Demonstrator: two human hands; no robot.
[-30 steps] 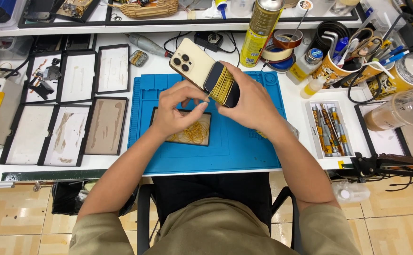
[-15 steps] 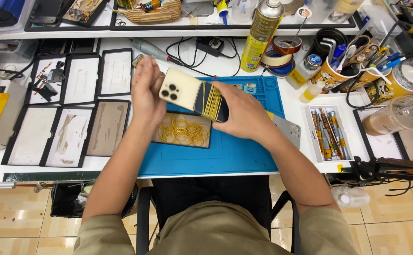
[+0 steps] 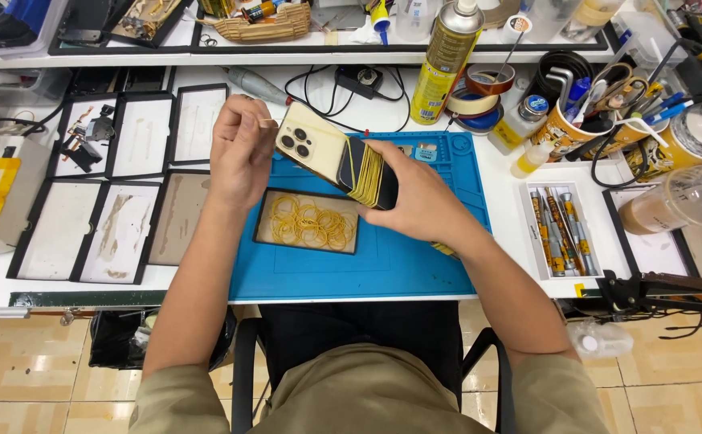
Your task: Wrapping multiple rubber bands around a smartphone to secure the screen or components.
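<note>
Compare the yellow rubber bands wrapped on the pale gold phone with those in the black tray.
The yellow rubber bands on the pale gold phone are stretched tight, packed side by side. The yellow rubber bands in the black tray lie slack, in loose overlapping loops on the tray floor. Both sets look alike in colour and thinness.

A person in a khaki short-sleeved shirt, sleeves ending above the elbows; forearms, left hand (image 3: 240, 153) and right hand (image 3: 415, 197) bare, without gloves.

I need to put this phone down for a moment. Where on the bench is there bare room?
Bare blue mat lies right of the rubber-band tray, under the right hand. A mat strip along the near edge is free too. The back shelf and right-side cups are crowded.
</note>
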